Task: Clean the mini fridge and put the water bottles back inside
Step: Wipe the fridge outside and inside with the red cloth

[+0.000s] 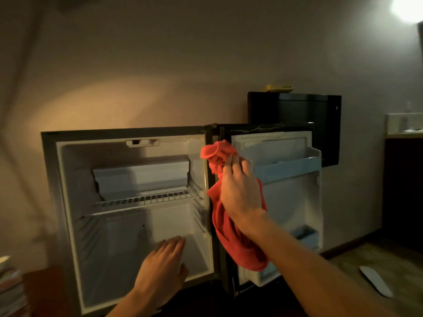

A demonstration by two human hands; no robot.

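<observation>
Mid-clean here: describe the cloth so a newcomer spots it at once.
Find the open mini fridge against the wall, its door swung to the right. Where cabinet meets door, the right hand grips a red cloth that hangs down loosely. It is the only bright red thing among white and grey plastic.

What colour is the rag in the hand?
Red. The cloth shows best in the head view, held by the right hand.

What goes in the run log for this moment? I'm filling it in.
stage: wiping | right hand: grips red cloth at door | left hand: flat inside mini fridge | bottles: none visible
</observation>
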